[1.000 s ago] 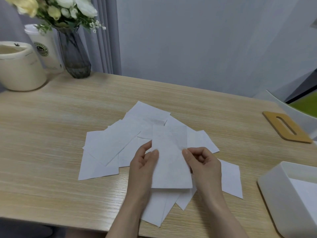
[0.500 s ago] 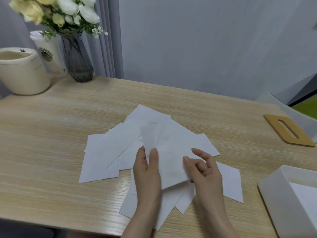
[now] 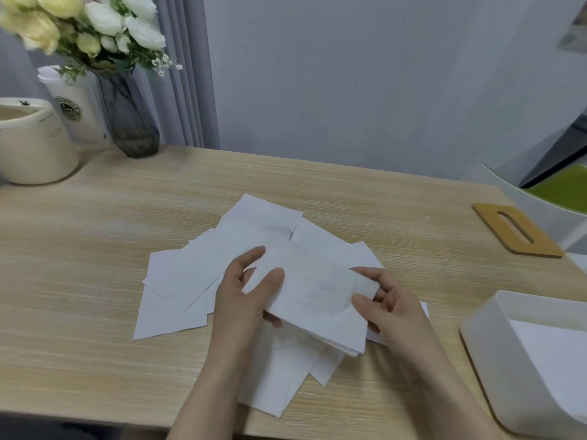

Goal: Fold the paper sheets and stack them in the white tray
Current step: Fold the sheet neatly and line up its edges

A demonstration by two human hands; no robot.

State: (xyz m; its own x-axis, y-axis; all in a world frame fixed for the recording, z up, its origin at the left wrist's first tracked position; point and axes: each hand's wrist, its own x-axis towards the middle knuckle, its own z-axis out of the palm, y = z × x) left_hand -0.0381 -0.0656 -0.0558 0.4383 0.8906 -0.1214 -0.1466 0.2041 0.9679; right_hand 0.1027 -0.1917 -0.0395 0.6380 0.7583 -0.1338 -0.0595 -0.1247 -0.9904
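At centre frame both your hands, left [image 3: 244, 300] and right [image 3: 389, 308], pinch a folded sheet [image 3: 313, 293]; next, carry it to the tray [image 3: 489, 338] at lower right.

bare table [image 3: 397, 223] toward white tray [image 3: 482, 347]

1 head-worn wide-angle view looks forward and down from close above the tabletop [image 3: 95, 249], facing the far wall [image 3: 365, 74], with both forearms entering from the bottom edge.
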